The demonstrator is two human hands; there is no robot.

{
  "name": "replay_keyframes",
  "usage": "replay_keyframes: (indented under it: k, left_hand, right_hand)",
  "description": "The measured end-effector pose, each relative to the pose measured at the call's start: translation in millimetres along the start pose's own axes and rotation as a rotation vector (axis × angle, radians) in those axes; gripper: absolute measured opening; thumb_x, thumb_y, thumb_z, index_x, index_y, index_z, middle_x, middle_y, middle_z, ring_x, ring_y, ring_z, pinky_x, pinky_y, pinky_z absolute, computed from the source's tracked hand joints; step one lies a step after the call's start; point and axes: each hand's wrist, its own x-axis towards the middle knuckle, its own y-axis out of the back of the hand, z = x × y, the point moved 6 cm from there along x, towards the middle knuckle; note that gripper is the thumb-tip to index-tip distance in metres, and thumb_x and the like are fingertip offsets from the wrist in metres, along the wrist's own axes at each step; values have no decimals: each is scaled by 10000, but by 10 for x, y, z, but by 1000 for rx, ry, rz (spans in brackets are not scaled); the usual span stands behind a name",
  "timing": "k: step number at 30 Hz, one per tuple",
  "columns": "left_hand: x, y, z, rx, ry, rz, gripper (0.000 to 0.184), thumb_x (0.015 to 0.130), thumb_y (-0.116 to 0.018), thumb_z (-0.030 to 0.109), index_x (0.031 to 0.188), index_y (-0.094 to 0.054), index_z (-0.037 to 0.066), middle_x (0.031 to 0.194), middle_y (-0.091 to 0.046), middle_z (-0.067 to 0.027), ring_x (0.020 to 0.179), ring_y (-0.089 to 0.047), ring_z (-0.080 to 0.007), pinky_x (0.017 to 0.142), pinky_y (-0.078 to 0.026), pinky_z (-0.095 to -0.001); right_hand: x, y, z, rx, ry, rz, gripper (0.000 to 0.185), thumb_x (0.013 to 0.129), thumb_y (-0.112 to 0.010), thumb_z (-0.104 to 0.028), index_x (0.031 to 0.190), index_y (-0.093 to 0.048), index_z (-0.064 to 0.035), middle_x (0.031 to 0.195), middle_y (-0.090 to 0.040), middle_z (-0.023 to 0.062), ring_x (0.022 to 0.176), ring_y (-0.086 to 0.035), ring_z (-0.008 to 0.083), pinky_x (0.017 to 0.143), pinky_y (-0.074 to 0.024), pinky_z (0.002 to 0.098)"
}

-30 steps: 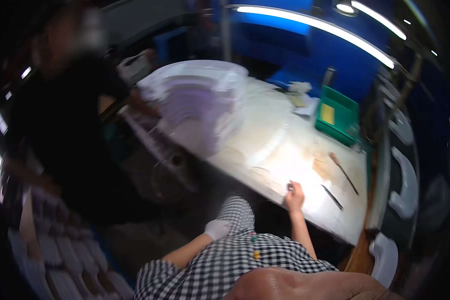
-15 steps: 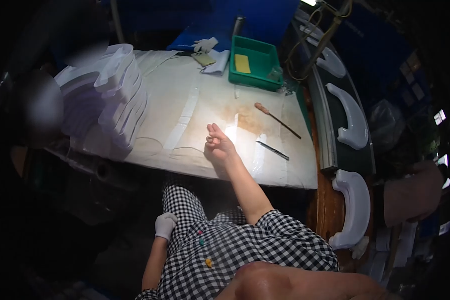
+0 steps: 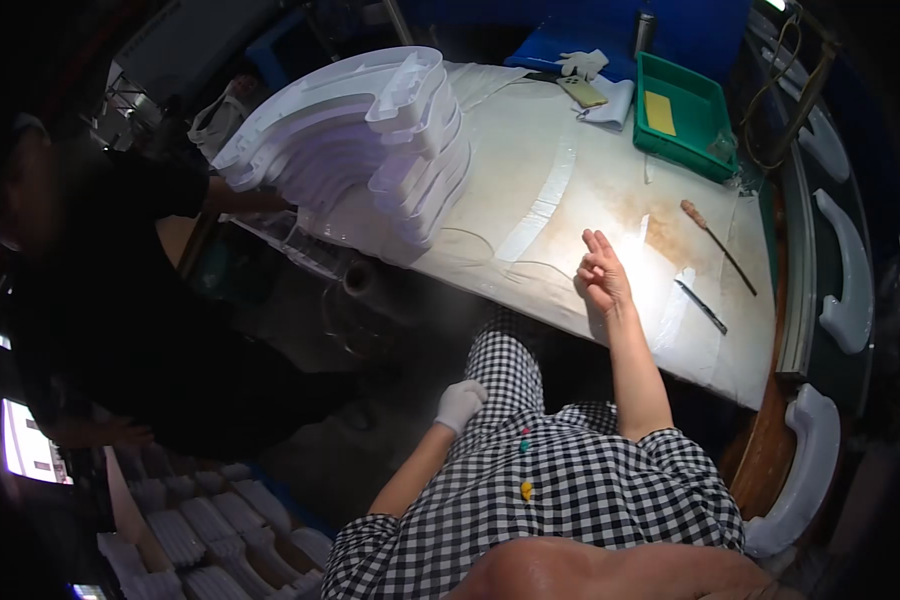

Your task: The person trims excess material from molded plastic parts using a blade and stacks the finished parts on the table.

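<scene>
My left hand (image 3: 460, 405), in a white glove, lies on the checkered cloth over my thigh and holds nothing visible. Over the front part of the white table (image 3: 490, 215) is my bare right hand (image 3: 604, 275), two fingers stretched out and the others bent, with nothing visible between them. To its right lie a dark pen-like tool (image 3: 702, 307) and a thin rod with a brownish handle (image 3: 718, 247). Curved white plastic parts (image 3: 410, 120) are stacked at the table's left end.
A green tray (image 3: 685, 115) with a yellow piece in it stands at the back, beside a white glove (image 3: 582, 64) and a cloth. More curved parts (image 3: 845, 270) lie along the right side. A person in dark clothes (image 3: 120, 290) stands at left, an arm near the stack.
The view swung right and then partly back left. My right hand's two fingers, bent a second ago, are now stretched out. My left hand stays on my thigh.
</scene>
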Motion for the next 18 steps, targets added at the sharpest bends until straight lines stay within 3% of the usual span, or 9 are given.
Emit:
replay_keyframes:
  k: [2, 5, 8, 10, 13, 14, 15, 16, 18]
  left_hand:
    - [-82, -20, 133, -272, 124, -147, 235, 699, -483, -26, 890, -620, -22, 640, -582, -77, 504, -497, -111, 456, -378, -201]
    - [-173, -8, 663, -740, -46, -535, 602, 864, -574, 257, 1316, -308, -40, 1097, -533, -209, 914, -570, -230, 840, -480, -354]
    - [-860, 563, 2022, -847, -540, -788, 1084, 726, -409, 763, 1427, -47, 20, 1469, -113, -229, 1371, -104, -332, 1097, -70, -498]
    - [-1310, 1240, 2739, -839, -922, -724, 1036, 735, -371, 777, 1443, -38, 99, 1503, -58, -130, 1384, -35, -317, 1095, -39, -506]
    - [-1609, 2165, 3324, -1008, -1433, -284, 866, 841, -430, 594, 1427, -110, 43, 1496, -102, -129, 1389, -54, -259, 1116, -27, -473]
    - [-1331, 2479, 3262, -1106, -1365, -136, 706, 854, -456, 539, 1281, -400, -20, 1327, -443, -155, 1286, -339, -276, 1091, -185, -446]
    - [-758, 2937, 2929, -1370, -1182, -130, 518, 875, -446, 518, 890, -571, 16, 861, -617, -113, 917, -551, -257, 922, -381, -411]
    - [-438, 2999, 2360, -1470, -771, 347, 484, 913, -419, 454, 571, -421, 111, 547, -455, -46, 596, -462, -186, 649, -407, -340]
    - [-325, 2550, 2247, -1210, -908, -166, 527, 945, -353, 361, 467, -191, 209, 393, -240, 28, 359, -213, -117, 435, -226, -287]
  right_hand:
    - [-83, -23, 68, 7, -58, -16, 705, 796, -554, 3, 1396, -190, -55, 1407, -321, 114, 631, -483, 98, 557, -440, 234]
    - [-466, -371, 38, -88, -312, -236, 690, 871, -569, -350, 1399, -230, -63, 1354, -379, 160, 759, -563, 153, 660, -504, 276]
    - [-859, -1130, -471, -493, -465, -733, 963, 757, -310, -767, 1398, -241, -51, 1264, -473, 179, 869, -613, 225, 675, -510, 286]
    - [-767, -1711, -1522, -739, -33, -585, 1075, 683, -199, -845, 1325, -378, -2, 1215, -528, 177, 690, -597, 103, 473, -418, 152]
    - [-134, -1496, -3186, -303, 605, -131, 647, 860, -315, -607, 1070, -521, -31, 809, -534, 55, 513, -397, 45, 396, -295, 179]
    - [131, -1240, -3500, -153, 672, 0, 537, 919, -354, -528, 985, -569, -41, 674, -536, 15, 454, -331, 25, 371, -255, 189]
    - [269, -1085, -3250, -201, 621, -80, 418, 930, -386, -471, 770, -472, -95, 573, -444, 1, 411, -295, 55, 356, -226, 206]
    - [401, -916, -2996, -253, 570, -160, 471, 941, -418, -415, 554, -376, -149, 472, -352, -14, 367, -260, 86, 341, -197, 223]
    - [217, -832, -2464, -169, 465, 47, 520, 951, -402, -415, 506, -271, -179, 430, -250, -28, 341, -221, 87, 320, -179, 236]
